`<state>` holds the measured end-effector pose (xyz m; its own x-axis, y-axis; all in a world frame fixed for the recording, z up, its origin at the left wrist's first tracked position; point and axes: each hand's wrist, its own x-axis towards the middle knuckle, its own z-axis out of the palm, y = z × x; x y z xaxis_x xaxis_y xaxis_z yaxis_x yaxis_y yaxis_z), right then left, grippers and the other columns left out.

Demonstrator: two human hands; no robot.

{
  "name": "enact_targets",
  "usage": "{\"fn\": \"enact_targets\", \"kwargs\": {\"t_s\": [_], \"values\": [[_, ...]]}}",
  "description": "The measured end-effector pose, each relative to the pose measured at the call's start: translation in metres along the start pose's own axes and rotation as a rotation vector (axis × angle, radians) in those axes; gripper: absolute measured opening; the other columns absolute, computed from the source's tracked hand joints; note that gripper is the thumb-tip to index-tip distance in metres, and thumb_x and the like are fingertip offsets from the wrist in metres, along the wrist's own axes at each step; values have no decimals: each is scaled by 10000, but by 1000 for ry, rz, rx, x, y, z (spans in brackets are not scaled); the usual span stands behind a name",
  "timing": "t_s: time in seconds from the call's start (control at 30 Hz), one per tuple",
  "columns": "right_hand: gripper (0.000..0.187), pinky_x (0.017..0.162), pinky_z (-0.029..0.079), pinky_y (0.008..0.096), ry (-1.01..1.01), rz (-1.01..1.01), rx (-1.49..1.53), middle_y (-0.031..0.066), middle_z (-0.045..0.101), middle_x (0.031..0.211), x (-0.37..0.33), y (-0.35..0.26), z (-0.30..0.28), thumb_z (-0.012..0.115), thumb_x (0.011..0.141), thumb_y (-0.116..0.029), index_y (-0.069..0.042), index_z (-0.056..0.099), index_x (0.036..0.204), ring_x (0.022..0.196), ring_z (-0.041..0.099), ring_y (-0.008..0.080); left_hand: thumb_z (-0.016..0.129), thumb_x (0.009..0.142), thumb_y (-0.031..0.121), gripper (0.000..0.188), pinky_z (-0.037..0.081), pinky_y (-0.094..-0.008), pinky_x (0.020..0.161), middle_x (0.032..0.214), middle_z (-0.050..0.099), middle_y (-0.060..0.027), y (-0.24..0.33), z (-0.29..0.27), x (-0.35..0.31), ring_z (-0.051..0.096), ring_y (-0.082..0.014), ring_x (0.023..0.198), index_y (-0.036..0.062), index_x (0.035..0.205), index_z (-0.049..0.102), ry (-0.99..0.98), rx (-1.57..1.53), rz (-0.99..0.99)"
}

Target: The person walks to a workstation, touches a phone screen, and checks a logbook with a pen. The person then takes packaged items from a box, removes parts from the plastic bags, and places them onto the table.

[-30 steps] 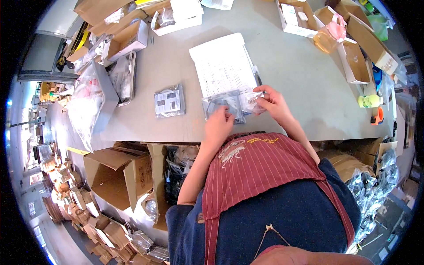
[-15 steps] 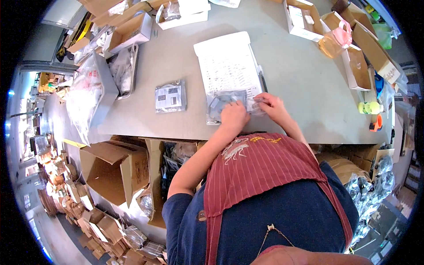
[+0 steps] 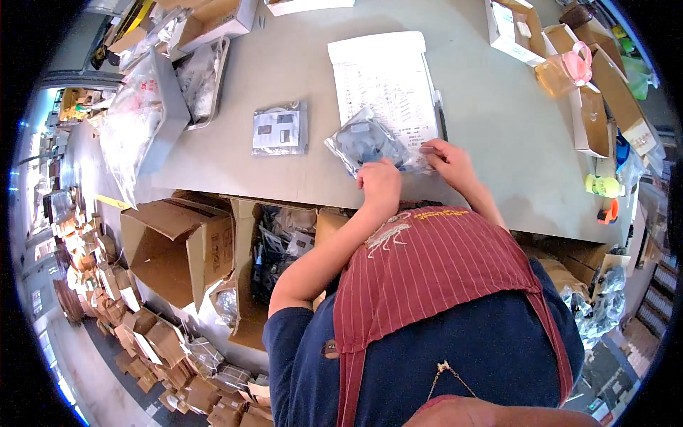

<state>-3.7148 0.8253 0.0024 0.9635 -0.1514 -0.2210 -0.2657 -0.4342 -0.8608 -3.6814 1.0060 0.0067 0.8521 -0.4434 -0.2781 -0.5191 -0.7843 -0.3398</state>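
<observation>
A clear plastic bag (image 3: 364, 141) with a dark item inside lies tilted over the lower part of a stack of printed sheets (image 3: 384, 82). My left hand (image 3: 380, 186) has its fingers curled on the bag's near edge. At the bag's right end, my right hand (image 3: 451, 166) pinches the loose plastic, its thumb and fingertips close together. The item's exact kind is blurred by the shiny film. Left of the sheets, a second flat bag (image 3: 279, 129) with a printed label rests alone on the grey table (image 3: 235, 167).
A dark pen (image 3: 441, 117) lies along the sheets' right edge. At the left stand a grey bin (image 3: 171, 107) of clear bags and a metal tray (image 3: 222, 67). Open boxes (image 3: 590, 121) and a pink-lidded bottle (image 3: 562, 72) line the right. A cardboard box (image 3: 178, 242) sits below the table edge.
The bag has been turned and its left end lifted, so it no longer lies flat on the sheets. My left hand has moved from its top to its near edge. The view has shifted slightly.
</observation>
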Motion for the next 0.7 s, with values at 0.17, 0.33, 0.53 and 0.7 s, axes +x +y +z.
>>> {"fn": "enact_targets", "kwargs": {"t_s": [0.17, 0.33, 0.53, 0.7], "values": [[210, 719, 527, 378, -86, -47, -81, 160, 702, 912, 3, -9, 1, 603, 858, -145, -73, 681, 1040, 807, 684, 303, 628, 789, 159, 200, 528, -355, 537, 825, 647, -107, -10, 0, -1, 626, -237, 805, 42, 950, 607, 187, -37, 90], [197, 726, 527, 383, -122, -68, -112, 162, 697, 904, 3, -7, 6, 595, 860, -152, -83, 691, 1018, 817, 680, 322, 621, 792, 147, 272, 557, -320, 591, 902, 607, -142, -13, -9, 1, 576, -250, 915, -4, 1018, 598, 369, -138, 108], [183, 737, 529, 394, -106, -76, -94, 158, 702, 913, 4, -7, 8, 608, 852, -137, -68, 690, 1000, 839, 682, 332, 622, 768, 116, 247, 584, -333, 615, 878, 603, -168, -2, 4, 5, 637, -316, 873, -37, 962, 632, 357, -90, 152], [182, 745, 533, 402, -157, -114, -145, 161, 703, 935, 2, -12, 6, 609, 850, -129, -58, 680, 1002, 856, 682, 340, 622, 750, 88, 186, 584, -320, 612, 859, 602, -194, -4, 4, 3, 646, -341, 834, -50, 871, 654, 389, -55, 219]]}}
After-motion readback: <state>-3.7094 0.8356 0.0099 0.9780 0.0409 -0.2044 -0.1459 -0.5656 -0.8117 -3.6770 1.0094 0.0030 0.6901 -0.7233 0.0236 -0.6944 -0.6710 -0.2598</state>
